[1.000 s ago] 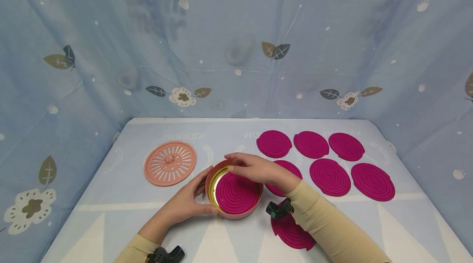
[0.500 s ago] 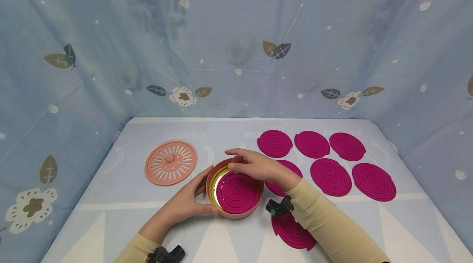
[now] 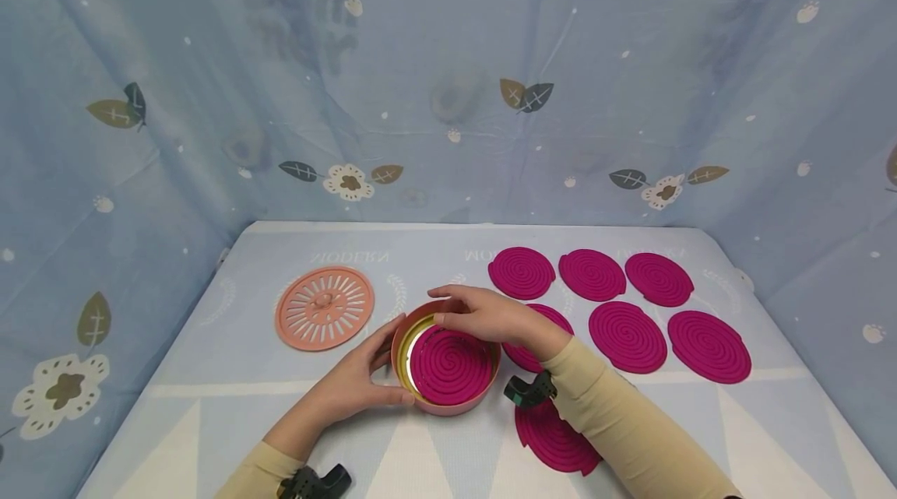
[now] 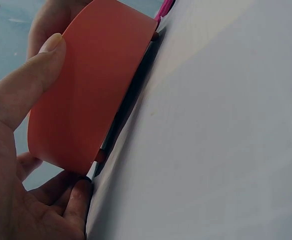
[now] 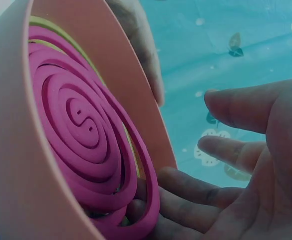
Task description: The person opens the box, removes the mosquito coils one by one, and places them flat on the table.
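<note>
In the head view a round coral mosquito coil box (image 3: 445,410) with a yellow inner rim stands at the table's middle. Inside it lies a magenta mosquito coil (image 3: 452,365). My left hand (image 3: 359,378) grips the box from the left, its thumb against the orange outer wall (image 4: 86,90) in the left wrist view. Over the far rim reaches my right hand (image 3: 483,318), palm above the coil. In the right wrist view some fingertips of the right hand (image 5: 265,165) meet the coil's outer turn (image 5: 148,185), partly hidden behind it, while other fingers extend apart from it.
A coral slotted lid (image 3: 325,309) lies flat to the left. Several magenta coils (image 3: 627,336) are spread in rows to the right, with another coil (image 3: 554,441) partly under the right forearm. A blue patterned curtain (image 3: 448,79) closes off the table's back and sides.
The right hand's fingers have lifted slightly at the box's far rim. Inside, the coil has shifted a little. The left hand keeps its place on the box.
</note>
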`<state>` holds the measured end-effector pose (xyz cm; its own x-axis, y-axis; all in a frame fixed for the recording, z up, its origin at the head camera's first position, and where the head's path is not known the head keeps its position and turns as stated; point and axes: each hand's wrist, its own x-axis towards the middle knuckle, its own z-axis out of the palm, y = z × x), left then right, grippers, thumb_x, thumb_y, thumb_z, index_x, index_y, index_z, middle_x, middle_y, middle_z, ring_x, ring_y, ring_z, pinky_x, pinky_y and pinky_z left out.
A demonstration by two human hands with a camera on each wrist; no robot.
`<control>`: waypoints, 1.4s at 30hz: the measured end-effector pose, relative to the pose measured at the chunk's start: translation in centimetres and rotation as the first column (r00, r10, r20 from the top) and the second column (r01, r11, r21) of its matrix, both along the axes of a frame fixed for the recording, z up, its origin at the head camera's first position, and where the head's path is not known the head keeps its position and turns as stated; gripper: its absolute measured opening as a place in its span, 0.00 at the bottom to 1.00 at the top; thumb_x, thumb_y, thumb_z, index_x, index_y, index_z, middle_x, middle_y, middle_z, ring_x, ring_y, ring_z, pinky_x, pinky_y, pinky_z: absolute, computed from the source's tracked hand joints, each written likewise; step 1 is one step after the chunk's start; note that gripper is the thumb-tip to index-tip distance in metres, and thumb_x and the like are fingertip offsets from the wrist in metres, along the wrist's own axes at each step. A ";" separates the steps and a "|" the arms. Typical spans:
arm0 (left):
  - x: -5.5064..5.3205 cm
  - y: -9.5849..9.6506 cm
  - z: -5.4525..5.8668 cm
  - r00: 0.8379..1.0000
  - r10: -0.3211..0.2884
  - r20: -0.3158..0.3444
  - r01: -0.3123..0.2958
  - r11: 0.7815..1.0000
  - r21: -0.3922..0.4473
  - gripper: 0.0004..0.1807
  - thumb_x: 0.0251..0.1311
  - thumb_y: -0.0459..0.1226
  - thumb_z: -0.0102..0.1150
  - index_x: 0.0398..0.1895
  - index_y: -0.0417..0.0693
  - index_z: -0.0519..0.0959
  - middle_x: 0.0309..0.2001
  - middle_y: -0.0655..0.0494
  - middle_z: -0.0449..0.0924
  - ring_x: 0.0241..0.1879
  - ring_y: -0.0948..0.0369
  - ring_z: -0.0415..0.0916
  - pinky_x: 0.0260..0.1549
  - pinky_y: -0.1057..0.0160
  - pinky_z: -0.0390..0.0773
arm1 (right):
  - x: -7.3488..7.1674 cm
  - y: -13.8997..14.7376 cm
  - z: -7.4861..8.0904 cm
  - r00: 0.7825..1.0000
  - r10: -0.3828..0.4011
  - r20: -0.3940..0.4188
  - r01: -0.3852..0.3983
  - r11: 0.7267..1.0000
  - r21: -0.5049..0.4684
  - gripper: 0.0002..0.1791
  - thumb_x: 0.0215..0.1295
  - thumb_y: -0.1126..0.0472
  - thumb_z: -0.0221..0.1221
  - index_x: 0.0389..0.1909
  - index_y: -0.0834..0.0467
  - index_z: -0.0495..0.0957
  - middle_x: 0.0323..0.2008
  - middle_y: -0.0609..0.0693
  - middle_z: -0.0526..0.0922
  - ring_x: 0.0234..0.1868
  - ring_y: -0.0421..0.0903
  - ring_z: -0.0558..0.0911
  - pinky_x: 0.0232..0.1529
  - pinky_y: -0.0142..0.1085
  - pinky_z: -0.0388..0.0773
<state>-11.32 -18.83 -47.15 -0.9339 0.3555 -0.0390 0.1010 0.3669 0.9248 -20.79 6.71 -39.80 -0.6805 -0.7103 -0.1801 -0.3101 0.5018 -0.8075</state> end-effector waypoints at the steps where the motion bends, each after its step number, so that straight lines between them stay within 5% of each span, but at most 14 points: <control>1: 0.0 0.0 0.0 1.000 -0.002 -0.003 0.002 1.000 0.000 0.65 0.38 0.50 0.82 0.80 0.56 0.50 0.74 0.64 0.56 0.71 0.63 0.58 0.68 0.65 0.63 | 0.0 0.0 0.1 1.000 -0.002 -0.007 0.002 1.000 0.003 0.29 0.71 0.45 0.57 0.70 0.46 0.68 0.58 0.50 0.79 0.59 0.44 0.77 0.60 0.43 0.76; 21: 0.1 0.0 0.2 1.000 0.006 0.012 -0.006 0.999 -0.034 0.66 0.37 0.54 0.82 0.79 0.59 0.50 0.74 0.69 0.55 0.71 0.66 0.57 0.68 0.66 0.64 | -0.1 -0.4 0.3 0.998 0.025 -0.061 -0.022 0.998 0.063 0.29 0.71 0.44 0.56 0.71 0.45 0.66 0.51 0.45 0.81 0.51 0.40 0.80 0.54 0.38 0.79; 31: 0.0 0.0 0.1 1.000 -0.001 0.004 0.001 1.000 -0.013 0.65 0.39 0.51 0.82 0.79 0.57 0.50 0.74 0.65 0.55 0.71 0.63 0.58 0.68 0.64 0.64 | -0.6 0.5 0.0 0.999 0.001 0.048 0.000 1.000 -0.027 0.27 0.70 0.45 0.59 0.68 0.43 0.70 0.52 0.44 0.81 0.53 0.40 0.79 0.57 0.42 0.78; 38: 0.0 0.0 0.1 1.000 -0.001 -0.003 0.001 1.000 -0.007 0.65 0.39 0.50 0.82 0.79 0.57 0.51 0.74 0.65 0.55 0.71 0.63 0.58 0.68 0.64 0.64 | -0.9 1.6 -0.6 0.986 0.019 0.164 -0.006 0.997 -0.080 0.37 0.60 0.58 0.70 0.70 0.49 0.68 0.51 0.47 0.83 0.50 0.43 0.81 0.51 0.39 0.81; 42: 0.0 0.0 0.1 1.000 -0.005 -0.008 0.005 1.000 -0.003 0.64 0.39 0.50 0.82 0.79 0.57 0.51 0.74 0.64 0.55 0.71 0.63 0.58 0.68 0.64 0.64 | -0.7 2.1 -0.8 0.961 0.008 0.275 0.024 0.994 -0.111 0.37 0.58 0.66 0.70 0.69 0.52 0.69 0.44 0.50 0.86 0.44 0.46 0.84 0.42 0.39 0.85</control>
<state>-11.35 -18.83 -47.10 -0.9324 0.3600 -0.0325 0.1104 0.3692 0.9228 -21.45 8.81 -40.59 -0.6217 -0.7314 -0.2802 -0.0647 0.4044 -0.9123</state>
